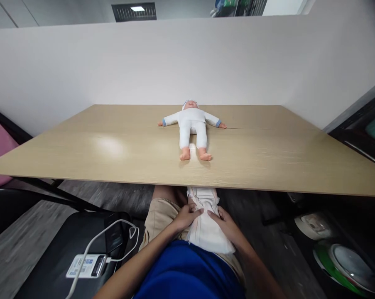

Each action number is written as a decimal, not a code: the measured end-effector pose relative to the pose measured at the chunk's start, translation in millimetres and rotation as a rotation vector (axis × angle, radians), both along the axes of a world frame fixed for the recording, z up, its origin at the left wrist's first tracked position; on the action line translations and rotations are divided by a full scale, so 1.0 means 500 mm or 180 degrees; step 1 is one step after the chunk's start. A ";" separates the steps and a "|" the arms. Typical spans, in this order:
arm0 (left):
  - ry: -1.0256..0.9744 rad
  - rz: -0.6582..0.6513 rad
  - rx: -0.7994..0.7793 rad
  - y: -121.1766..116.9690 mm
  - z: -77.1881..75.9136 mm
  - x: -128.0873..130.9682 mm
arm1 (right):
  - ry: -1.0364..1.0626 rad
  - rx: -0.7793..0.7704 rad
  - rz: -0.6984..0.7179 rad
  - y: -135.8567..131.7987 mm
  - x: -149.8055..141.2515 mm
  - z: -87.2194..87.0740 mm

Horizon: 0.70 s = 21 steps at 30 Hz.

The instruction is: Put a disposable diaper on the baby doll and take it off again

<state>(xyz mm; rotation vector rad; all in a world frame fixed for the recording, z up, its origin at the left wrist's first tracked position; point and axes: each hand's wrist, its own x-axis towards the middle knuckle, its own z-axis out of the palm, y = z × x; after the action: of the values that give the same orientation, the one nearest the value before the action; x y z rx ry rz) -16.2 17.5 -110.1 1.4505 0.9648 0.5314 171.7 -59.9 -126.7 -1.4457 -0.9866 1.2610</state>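
Diaper (210, 238), white and soft, lies across the seated person's lap, its far end running up to the table's front edge, where the board cuts off the view. The left hand (185, 216) is mostly closed on one side of it, thumb laid over the top and fingers curled at the border; the right hand (226, 224) has the opposite side in much the same grip, its thumb pointing inward. Between the two thumbs the material is bunched. How tightly either hand presses, I can't tell, since the diaper covers part of the fingers.

Between this lap and the doll (192, 129) stands the wooden tabletop (65, 147). The doll lies there on its back, dressed in white with blue cuffs, arms spread wide, bare feet toward the person, well apart from the diaper. Behind the table rises a pale partition (181, 62).

On the person's left, a black seat (50, 253) bears a white-labelled device (86, 265) with a white cable (84, 253) looping from it, near the left forearm. Something pink (0, 137) shows past the table's left corner. Down on the right, in shadow, sits a round, green-rimmed object (349, 265).
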 end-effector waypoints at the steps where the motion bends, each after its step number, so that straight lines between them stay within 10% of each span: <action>1: -0.0068 -0.0002 -0.0043 -0.014 0.012 -0.005 | 0.0110 -0.0026 0.0001 -0.015 -0.004 0.021; 9: -0.0271 0.0374 0.0696 -0.194 0.202 -0.088 | -0.0179 -0.0054 -0.0229 -0.182 -0.060 0.269; 13: -0.0279 0.0377 0.1221 -0.198 0.285 -0.104 | -0.0639 0.0205 -0.0392 -0.199 -0.079 0.334; 21: -0.0374 0.0557 0.0687 -0.078 0.251 -0.084 | -0.1212 0.0218 -0.0244 -0.061 -0.075 0.309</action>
<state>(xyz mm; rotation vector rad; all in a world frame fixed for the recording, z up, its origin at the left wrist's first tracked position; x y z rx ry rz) -58.3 -21.3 15.2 1.5146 0.9683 0.8619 134.3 -90.6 27.5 -1.6888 -1.1983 0.9038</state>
